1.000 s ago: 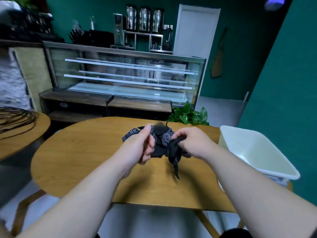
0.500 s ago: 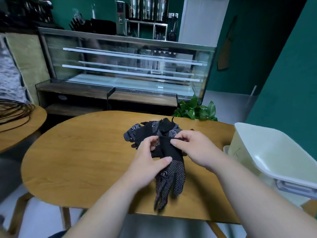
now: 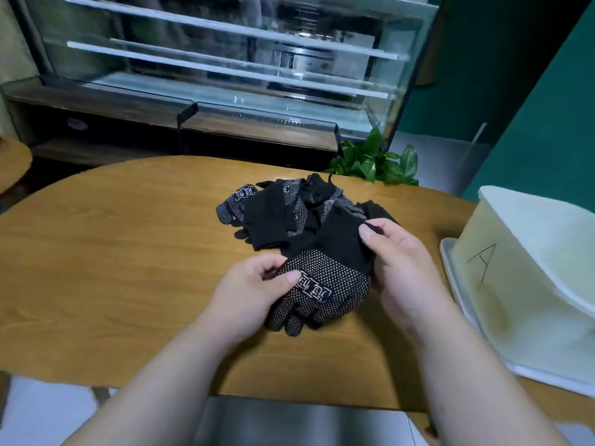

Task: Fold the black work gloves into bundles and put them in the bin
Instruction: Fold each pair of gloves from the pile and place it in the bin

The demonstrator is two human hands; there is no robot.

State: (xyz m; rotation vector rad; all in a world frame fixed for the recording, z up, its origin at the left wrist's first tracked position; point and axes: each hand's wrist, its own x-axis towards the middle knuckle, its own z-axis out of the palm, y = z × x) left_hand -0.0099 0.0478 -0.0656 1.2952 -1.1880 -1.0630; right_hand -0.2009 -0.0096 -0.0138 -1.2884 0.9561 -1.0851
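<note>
1. At the bottom edge a flat grey surface (image 3: 289,420) lies below the near rim of the oval wooden table (image 3: 112,252), between the person's two bare forearms.
2. The left hand (image 3: 254,297) grips the left edge of a black work glove with white dots (image 3: 325,284). Its thumb is pressed on the dotted side beside a white printed mark, and the other fingers are curled beneath the fabric.
3. That glove is over the near middle of the table, dotted side up. Its fingers point toward the person and droop onto the wood. Whether a second glove lies under it cannot be told.
4. The right hand (image 3: 409,275) holds the plain black cuff of the same glove, with thumb and forefinger pinching a fold of it. The remaining fingers are curled under and mostly hidden.
5. To the right, a white plastic bin (image 3: 531,201) with a hand-drawn letter A on its side stands at the table's right end on a flat white tray (image 3: 450,268). It is near the right hand but apart from it.
6. Just beyond the held glove and touching its cuff, a heap of black dotted gloves (image 3: 277,214) lies on the middle of the table.
7. A green leafy plant (image 3: 373,162) shows behind the table's far edge.
8. Farthest back are a glass display case with white shelves (image 3: 225,59) and, at the right, a dark green wall (image 3: 515,91).
</note>
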